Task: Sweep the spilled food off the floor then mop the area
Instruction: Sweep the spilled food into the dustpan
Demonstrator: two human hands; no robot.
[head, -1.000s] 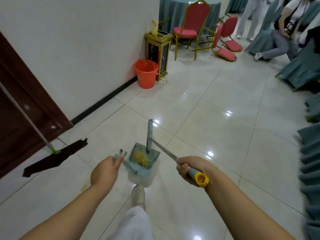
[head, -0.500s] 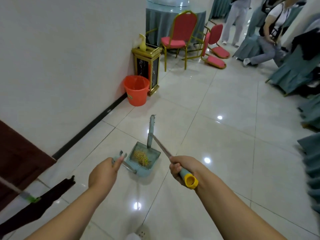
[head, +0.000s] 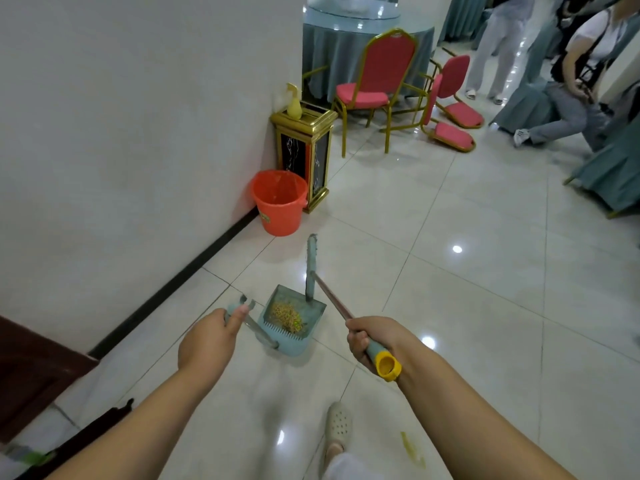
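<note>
Head view: left hand (head: pixel 207 341) clenched round handle of the teal plastic dustpan (head: pixel 292 320); yellowish spilled food (head: pixel 285 315) sits piled inside it, so sweeping looks approx. done; right hand (head: pixel 372 339) grips the metal-shafted teal broom w/ yellow end cap (head: pixel 341 311). Left to do: yellow smear (head: pixel 412 448) on glossy white tile floor (head: pixel 485 289); dark flat mop (head: pixel 79 434) lies unused bottom-left; orange plastic bucket (head: pixel 280 202) waits by wall.

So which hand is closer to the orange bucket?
The left hand, though not by much. It holds the dustpan handle nearer the wall, below the orange bucket. The right hand grips the broom handle farther out to the right.
</note>
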